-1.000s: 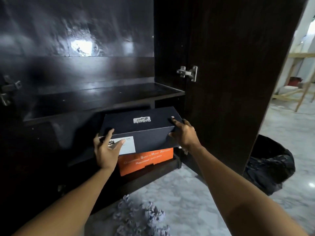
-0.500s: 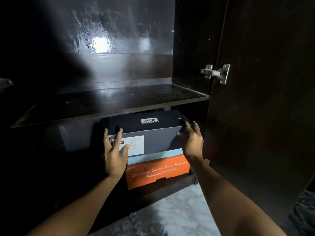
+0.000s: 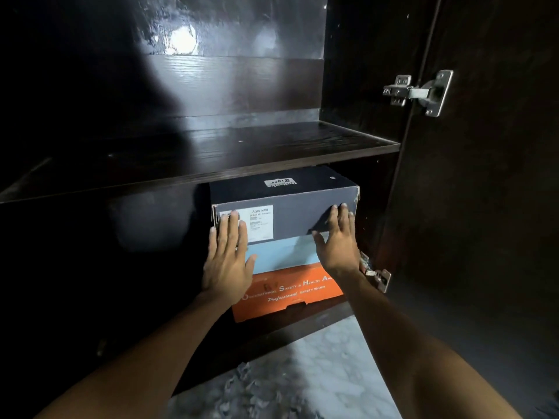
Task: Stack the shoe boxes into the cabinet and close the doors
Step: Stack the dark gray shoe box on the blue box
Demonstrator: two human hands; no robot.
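A dark navy shoe box [image 3: 290, 207] with a white label lies on top of an orange safety-shoe box [image 3: 290, 293] in the lower compartment of the dark wooden cabinet [image 3: 211, 164]. A pale blue strip of the navy box shows between them. My left hand [image 3: 227, 255] presses flat with straight fingers against the left part of the navy box's front. At the box's right front, my right hand [image 3: 338, 237] touches it with spread fingers.
The right cabinet door [image 3: 484, 176] stands open, with a metal hinge [image 3: 420, 92] above and another [image 3: 376, 275] by my right wrist. The upper shelf board [image 3: 242, 140] holds nothing. Shredded paper [image 3: 251, 391] lies on the marble floor below.
The navy box has slid deeper under the shelf onto the orange box. Both hands went from holding its sides to pressing flat on its front. The camera moved closer.
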